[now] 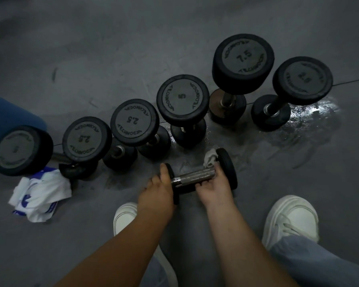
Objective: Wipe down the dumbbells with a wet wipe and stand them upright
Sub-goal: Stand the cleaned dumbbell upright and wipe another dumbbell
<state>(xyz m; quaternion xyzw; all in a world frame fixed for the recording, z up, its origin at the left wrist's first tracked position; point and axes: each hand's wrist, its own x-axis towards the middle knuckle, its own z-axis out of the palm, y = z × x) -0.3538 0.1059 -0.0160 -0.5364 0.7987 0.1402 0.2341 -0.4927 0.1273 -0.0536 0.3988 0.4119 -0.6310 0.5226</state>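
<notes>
Holds a small dumbbell level between both hands, low over the grey floor, just ahead of the white shoes. Clamps the left hand over the left head, fingers curled round its rim. Cups the right hand under the knurled handle, fingers curled up around it, a white wet wipe bunched past the fingertips against the right head. Faces a row of larger dumbbells beyond, most on end.

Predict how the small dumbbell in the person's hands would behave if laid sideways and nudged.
Round heads mean the small dumbbell would probably roll. Its metal handle suggests it is stiff and heavy for its size. The floor shines wet nearby, so it might also slide.
</notes>
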